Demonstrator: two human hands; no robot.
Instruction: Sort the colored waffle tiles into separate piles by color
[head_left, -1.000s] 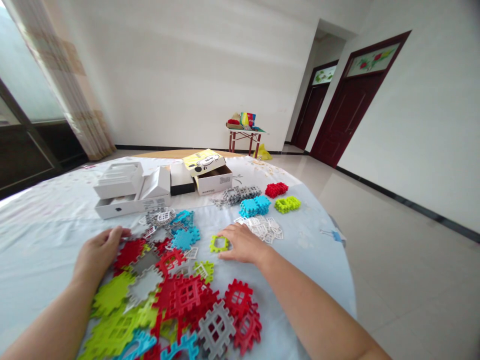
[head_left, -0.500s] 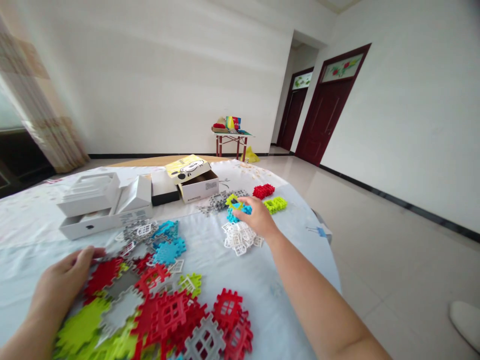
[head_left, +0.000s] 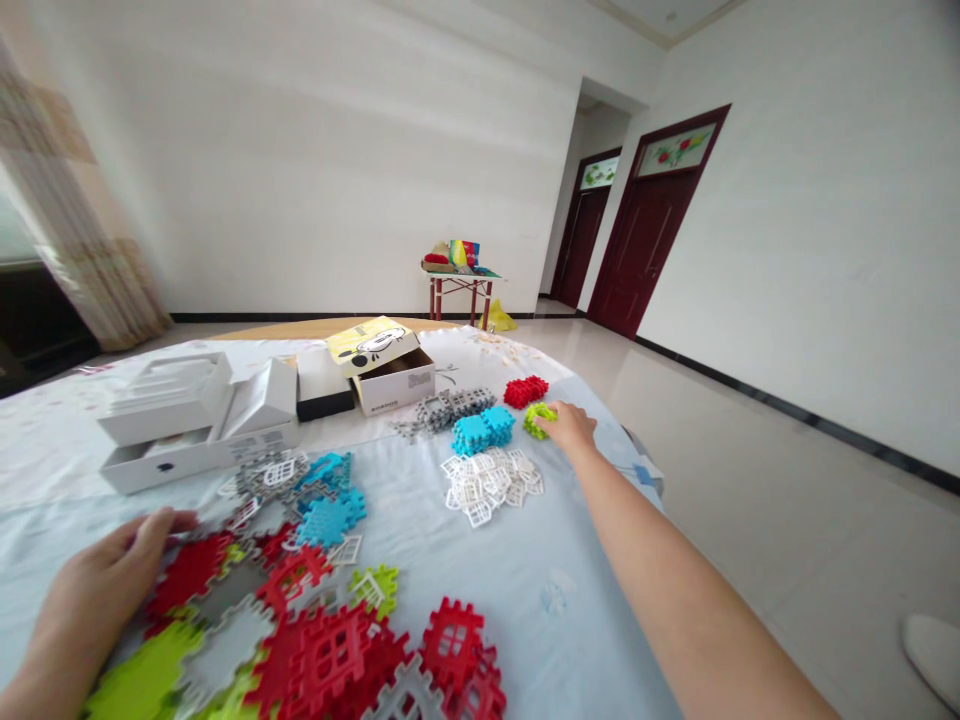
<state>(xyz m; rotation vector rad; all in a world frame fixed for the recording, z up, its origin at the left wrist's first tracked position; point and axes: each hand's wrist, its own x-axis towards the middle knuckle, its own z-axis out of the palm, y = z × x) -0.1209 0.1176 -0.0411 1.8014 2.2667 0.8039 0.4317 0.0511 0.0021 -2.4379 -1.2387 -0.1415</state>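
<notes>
My right hand (head_left: 570,428) reaches across the table, its fingers closed on a lime-green interlocking plastic piece (head_left: 537,420) at the small green stack. Other green pieces there are partly hidden by the fingers. Close by lie a red stack (head_left: 526,391), a blue stack (head_left: 482,430), and a heap of white window-frame pieces (head_left: 491,482). My left hand (head_left: 112,570) rests at the left edge of a mixed pile, fingers stretched out beside grey pieces and a red piece (head_left: 191,577). The pile also holds a blue piece (head_left: 330,517) and a green panel (head_left: 146,672).
Grey pieces (head_left: 457,405) lie behind the blue stack. White boxes (head_left: 199,450) and a yellow-lidded box (head_left: 394,385) stand at the back left of the cloth-covered round table (head_left: 555,600). A small table (head_left: 461,275) with items stands by the wall.
My right hand has carried the green piece from above the blue stack rightward to the green stack. The blue stack is now uncovered. My left hand stays by the pile.
</notes>
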